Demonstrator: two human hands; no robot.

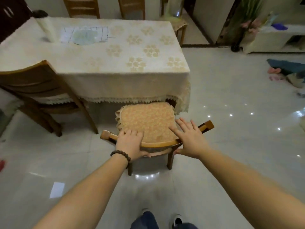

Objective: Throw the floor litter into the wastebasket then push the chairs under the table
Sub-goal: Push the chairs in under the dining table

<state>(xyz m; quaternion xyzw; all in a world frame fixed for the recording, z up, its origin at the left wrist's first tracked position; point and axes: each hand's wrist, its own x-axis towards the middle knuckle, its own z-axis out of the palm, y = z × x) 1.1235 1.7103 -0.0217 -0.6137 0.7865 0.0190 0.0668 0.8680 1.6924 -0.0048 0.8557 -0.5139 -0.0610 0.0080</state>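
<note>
A wooden chair point(158, 143) with an orange patterned seat cushion point(146, 120) stands in front of me, its seat front just under the lace edge of the cloth-covered table point(102, 76). My left hand point(129, 143) is closed over the curved top rail of the chair back, thumb underneath. My right hand point(189, 139) rests on the right part of the same rail with its fingers spread flat and apart. A second wooden chair point(41, 93) stands at the left, partly under the table.
Two more chair backs point(82, 7) show beyond the table's far side. Clothes and slippers point(287, 70) lie on the glossy tiled floor at the right. A white cabinet point(277, 38) and a plant stand far right. A small red object point(2, 164) lies at the left edge.
</note>
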